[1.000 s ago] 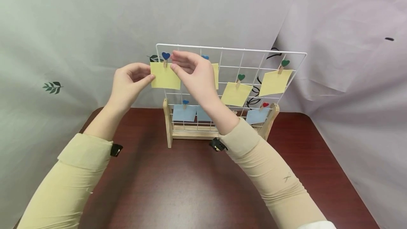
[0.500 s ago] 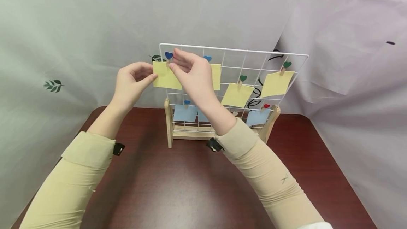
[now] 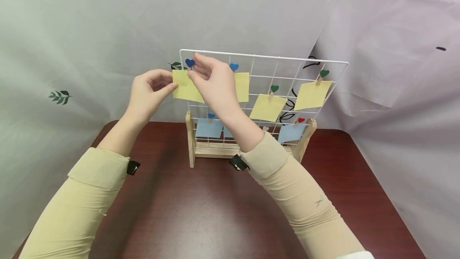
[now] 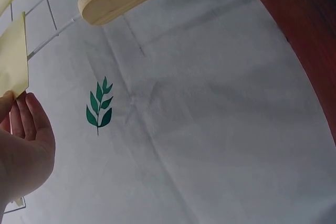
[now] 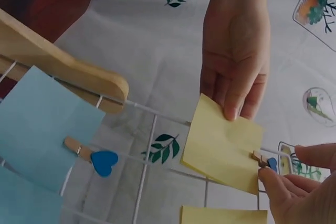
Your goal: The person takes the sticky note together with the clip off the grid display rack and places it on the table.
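A white wire grid [image 3: 284, 58] stands in a wooden base [image 3: 189, 143] on the dark red table [image 3: 201, 211]. My left hand [image 3: 149, 91] pinches the left edge of a yellow note [image 3: 184, 87] at the grid's top left corner. My right hand [image 3: 210, 81] pinches the small wooden peg with a blue heart [image 3: 189, 63] that sits on the note's top edge. In the right wrist view the same yellow note [image 5: 223, 148] is held by the left hand [image 5: 236, 51], with the blue-heart peg [image 5: 265, 161] between my right fingertips [image 5: 273, 179].
More yellow notes [image 3: 310, 94] and blue notes [image 3: 207, 128] hang on the grid from heart pegs, green [image 3: 274, 88], red [image 3: 300, 120] and blue [image 3: 234, 67]. A pale cloth with leaf prints [image 3: 59, 96] hangs behind and at both sides.
Both hands stayed at the top left note. The right hand shifted slightly left and up on the blue-heart peg, uncovering more of the yellow note beside it.
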A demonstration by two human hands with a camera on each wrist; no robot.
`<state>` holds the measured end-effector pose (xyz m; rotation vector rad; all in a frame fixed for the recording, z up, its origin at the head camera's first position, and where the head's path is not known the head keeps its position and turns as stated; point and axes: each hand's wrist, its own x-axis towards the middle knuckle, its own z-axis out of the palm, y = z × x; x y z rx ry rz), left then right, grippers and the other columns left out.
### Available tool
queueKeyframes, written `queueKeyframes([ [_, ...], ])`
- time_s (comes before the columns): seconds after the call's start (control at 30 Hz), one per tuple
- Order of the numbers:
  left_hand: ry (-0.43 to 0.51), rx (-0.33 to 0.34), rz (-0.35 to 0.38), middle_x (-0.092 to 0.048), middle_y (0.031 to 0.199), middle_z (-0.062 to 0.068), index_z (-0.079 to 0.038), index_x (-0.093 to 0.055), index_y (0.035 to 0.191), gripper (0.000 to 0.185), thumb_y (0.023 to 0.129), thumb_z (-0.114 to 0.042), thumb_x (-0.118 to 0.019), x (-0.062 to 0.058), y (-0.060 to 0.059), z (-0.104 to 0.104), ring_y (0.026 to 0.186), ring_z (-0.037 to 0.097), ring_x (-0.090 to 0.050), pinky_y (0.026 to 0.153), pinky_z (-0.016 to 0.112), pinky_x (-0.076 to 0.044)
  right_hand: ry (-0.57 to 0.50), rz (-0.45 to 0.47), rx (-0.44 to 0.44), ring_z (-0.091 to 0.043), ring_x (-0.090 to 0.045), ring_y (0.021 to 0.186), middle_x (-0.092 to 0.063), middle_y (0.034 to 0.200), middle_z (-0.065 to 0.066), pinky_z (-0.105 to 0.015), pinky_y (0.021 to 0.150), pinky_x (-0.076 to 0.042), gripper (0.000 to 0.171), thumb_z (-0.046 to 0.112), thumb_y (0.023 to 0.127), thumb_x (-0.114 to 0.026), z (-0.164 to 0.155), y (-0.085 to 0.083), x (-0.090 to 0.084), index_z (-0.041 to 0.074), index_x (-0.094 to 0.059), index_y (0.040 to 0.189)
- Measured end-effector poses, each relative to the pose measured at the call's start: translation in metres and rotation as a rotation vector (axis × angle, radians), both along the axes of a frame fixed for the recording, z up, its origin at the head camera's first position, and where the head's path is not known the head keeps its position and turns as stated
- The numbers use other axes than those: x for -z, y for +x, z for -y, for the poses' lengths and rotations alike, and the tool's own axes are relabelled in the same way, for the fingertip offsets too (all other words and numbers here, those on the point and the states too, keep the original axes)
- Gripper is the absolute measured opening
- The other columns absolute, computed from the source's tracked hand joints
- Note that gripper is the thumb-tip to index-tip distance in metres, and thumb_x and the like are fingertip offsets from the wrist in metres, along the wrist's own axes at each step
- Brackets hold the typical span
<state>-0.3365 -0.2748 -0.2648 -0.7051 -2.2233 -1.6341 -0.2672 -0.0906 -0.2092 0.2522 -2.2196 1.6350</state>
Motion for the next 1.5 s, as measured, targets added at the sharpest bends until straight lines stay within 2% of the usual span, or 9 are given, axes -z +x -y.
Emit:
queueKeyframes([
  [0.33, 0.004, 0.031, 0.014, -0.071, 0.083, -0.028, 0.008, -0.073, 0.112, 0.018, 0.096, -0.001, -0.076, 0.0, -0.001, -0.001, 0.083, -0.007, -0.07, 0.081, 0.009, -0.056, -0.106, -0.158, 0.105, -0.024, -0.08, 0.107, -0.079, 0.12, -0.017, -0.018, 0.087, -0.063, 0.03, -0.002, 0.094, -0.077, 0.005, -0.011, 0.012, -0.004, -0.076, 0.124],
  [0.53, 0.03, 0.044, 0.027, -0.072, 0.082, -0.028, 0.003, -0.074, 0.107, 0.012, 0.095, 0.0, -0.076, -0.001, -0.001, -0.002, 0.082, -0.007, -0.07, 0.081, 0.009, -0.056, -0.059, -0.186, 0.15, -0.014, -0.081, 0.1, -0.083, 0.113, -0.01, -0.015, 0.084, -0.062, 0.025, 0.004, 0.093, -0.081, 0.005, -0.015, 0.017, 0.001, -0.08, 0.118],
  [0.93, 0.026, 0.035, 0.035, -0.078, 0.09, -0.013, 0.001, -0.076, 0.108, 0.013, 0.096, -0.003, -0.077, -0.001, 0.0, 0.0, 0.084, -0.004, -0.071, 0.082, 0.011, -0.057, 0.077, -0.299, 0.192, -0.017, -0.081, 0.093, -0.083, 0.106, -0.01, -0.014, 0.082, -0.06, 0.017, 0.005, 0.095, -0.08, 0.007, -0.018, 0.023, 0.002, -0.08, 0.112],
  [1.17, 0.047, 0.035, 0.035, -0.076, 0.088, -0.018, -0.004, -0.077, 0.106, 0.011, 0.095, -0.001, -0.077, -0.001, -0.001, 0.0, 0.084, -0.004, -0.071, 0.081, 0.011, -0.057, 0.11, -0.336, 0.213, -0.015, -0.081, 0.09, -0.083, 0.105, -0.01, -0.012, 0.08, -0.059, 0.015, 0.004, 0.095, -0.08, 0.008, -0.019, 0.022, 0.001, -0.08, 0.11],
  [1.33, 0.062, 0.039, 0.039, -0.076, 0.088, -0.017, -0.009, -0.077, 0.103, 0.012, 0.095, 0.0, -0.076, 0.0, -0.002, 0.0, 0.083, -0.003, -0.071, 0.081, 0.011, -0.057, 0.143, -0.353, 0.221, -0.014, -0.081, 0.089, -0.084, 0.103, -0.009, -0.011, 0.079, -0.059, 0.013, 0.004, 0.096, -0.078, 0.008, -0.018, 0.021, 0.001, -0.081, 0.108],
  [1.5, 0.049, 0.035, 0.045, -0.073, 0.084, -0.023, -0.007, -0.076, 0.103, 0.011, 0.095, 0.0, -0.076, 0.0, -0.001, -0.001, 0.083, -0.004, -0.07, 0.081, 0.011, -0.057, 0.113, -0.357, 0.235, -0.015, -0.081, 0.088, -0.084, 0.101, -0.009, -0.011, 0.077, -0.059, 0.012, 0.003, 0.094, -0.08, 0.009, -0.019, 0.019, 0.002, -0.082, 0.106],
])
